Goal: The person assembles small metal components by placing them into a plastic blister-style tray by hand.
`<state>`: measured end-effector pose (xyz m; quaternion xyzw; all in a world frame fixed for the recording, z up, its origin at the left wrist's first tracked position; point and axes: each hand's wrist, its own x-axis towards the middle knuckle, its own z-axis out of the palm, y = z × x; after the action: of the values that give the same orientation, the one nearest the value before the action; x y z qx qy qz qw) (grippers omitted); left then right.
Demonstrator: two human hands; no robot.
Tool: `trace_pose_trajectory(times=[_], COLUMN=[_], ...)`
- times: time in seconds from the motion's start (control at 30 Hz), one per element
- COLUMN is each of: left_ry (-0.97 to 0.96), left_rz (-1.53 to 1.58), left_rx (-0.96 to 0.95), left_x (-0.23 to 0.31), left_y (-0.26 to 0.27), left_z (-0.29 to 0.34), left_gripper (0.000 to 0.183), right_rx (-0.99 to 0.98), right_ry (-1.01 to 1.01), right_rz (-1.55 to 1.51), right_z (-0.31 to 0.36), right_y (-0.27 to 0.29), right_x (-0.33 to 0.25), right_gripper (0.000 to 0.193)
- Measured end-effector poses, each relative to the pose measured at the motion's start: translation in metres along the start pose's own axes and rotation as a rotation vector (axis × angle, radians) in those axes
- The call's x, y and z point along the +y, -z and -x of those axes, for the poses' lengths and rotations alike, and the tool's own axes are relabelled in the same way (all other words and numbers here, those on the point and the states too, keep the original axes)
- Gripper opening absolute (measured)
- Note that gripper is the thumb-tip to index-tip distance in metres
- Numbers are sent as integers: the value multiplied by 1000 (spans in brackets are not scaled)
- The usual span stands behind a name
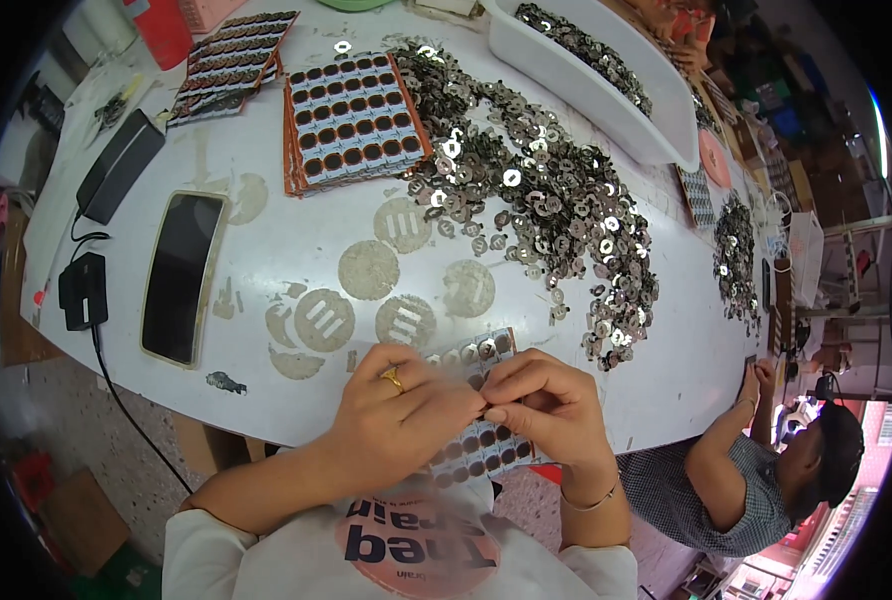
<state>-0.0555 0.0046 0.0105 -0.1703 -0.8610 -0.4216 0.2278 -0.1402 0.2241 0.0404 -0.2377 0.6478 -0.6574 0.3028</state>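
A sheet with rows of dark round discs [486,455] lies at the table's front edge, under both my hands. My left hand [396,410], with a gold ring, is closed, its fingertips meeting those of the other hand above the sheet. My right hand [551,400] is pinched, thumb against forefinger. Something tiny and dark seems to sit at the fingertips, too small to name. Some discs in the sheet's far row carry pale metal pieces. Beyond my hands spreads a large heap of small shiny metal pieces [576,220]. My hands hide the middle of the sheet.
A stack of similar sheets [356,125] stands behind, with another stack [236,60] farther left. A phone [181,280] and a black box-shaped device [121,165] lie at left. A white tub [606,75] holds more metal pieces. A co-worker [736,470] sits at the right.
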Motion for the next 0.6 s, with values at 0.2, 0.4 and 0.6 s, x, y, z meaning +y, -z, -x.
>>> trace_pose_trajectory(times=[0.2, 0.4, 0.6], left_ry=[20, -73, -52], left_rz=[-105, -301, -305], left_rx=[-111, -274, -327], left_x=[3, 7, 9], left_y=[-4, 5, 9], left_z=[5, 13, 14], left_gripper=[36, 43, 44], right_rx=[241, 90, 84], right_ry=[-288, -87, 16], right_rz=[27, 697, 841], right_z=[-12, -25, -31], right_y=[19, 27, 20], right_x=[-15, -12, -6], right_gripper=[10, 11, 13])
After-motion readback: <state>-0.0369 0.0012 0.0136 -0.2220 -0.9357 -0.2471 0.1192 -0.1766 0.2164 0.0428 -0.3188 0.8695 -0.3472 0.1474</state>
